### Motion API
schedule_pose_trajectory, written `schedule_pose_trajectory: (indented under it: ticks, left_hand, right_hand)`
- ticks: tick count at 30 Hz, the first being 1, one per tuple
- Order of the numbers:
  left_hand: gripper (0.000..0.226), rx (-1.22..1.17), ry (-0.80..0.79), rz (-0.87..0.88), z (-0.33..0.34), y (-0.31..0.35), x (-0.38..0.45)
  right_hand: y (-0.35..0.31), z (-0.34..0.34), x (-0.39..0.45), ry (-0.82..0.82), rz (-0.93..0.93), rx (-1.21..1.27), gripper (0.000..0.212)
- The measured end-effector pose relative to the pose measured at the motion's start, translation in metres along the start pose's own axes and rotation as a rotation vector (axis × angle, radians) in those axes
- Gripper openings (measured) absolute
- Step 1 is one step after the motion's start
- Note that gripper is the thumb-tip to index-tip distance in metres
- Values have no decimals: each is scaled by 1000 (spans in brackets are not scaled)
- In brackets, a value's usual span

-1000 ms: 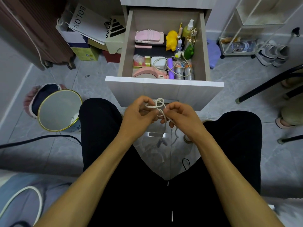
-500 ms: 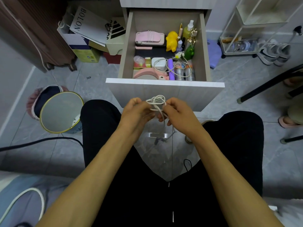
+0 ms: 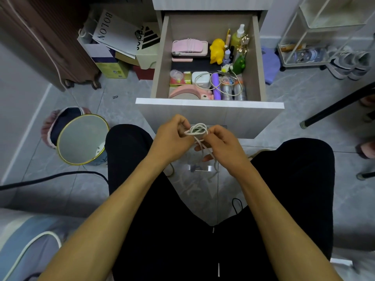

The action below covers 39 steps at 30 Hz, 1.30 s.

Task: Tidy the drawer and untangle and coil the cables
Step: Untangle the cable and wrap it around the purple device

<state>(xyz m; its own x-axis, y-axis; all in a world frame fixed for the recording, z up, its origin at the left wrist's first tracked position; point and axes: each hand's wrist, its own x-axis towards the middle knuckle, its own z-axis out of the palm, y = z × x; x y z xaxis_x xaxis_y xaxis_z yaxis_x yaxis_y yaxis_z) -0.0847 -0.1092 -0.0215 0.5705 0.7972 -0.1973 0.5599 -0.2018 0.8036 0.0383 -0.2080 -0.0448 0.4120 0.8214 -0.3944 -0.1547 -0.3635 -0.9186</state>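
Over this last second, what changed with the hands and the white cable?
Little changed. Both the left hand and right hand kept gripping the white cable, working its loops; the bundle now looks a bit tighter between the fingers, with its tail hanging below. The open drawer and its contents stayed as they were.

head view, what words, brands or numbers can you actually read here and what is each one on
"BOLON": on the white paper bag left of the drawer.
Three-stripe logo with partial lettering, seemingly adidas but cut off: on the pale box beside that bag.
"50", faint: on one of the silver cans at the front right of the drawer.
Too small or blurred to read: print on the yellow-green box on the floor and labels on the spray bottle.
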Motion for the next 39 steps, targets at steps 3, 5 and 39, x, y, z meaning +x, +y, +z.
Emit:
schedule_pose_trajectory:
  ticks: [3, 5, 39]
  left_hand:
    - [14, -510, 208, -353, 14, -2, 3]
    - [15, -820, 254, -550, 25, 0, 3]
    - [30, -625, -152, -309, -2, -23, 18]
  right_hand:
    - [-2, 5, 5, 80, -41, -35, 15]
    - [-3, 8, 6, 108, -64, -87, 15]
    - [17, -23, 19, 185, 156, 182, 8]
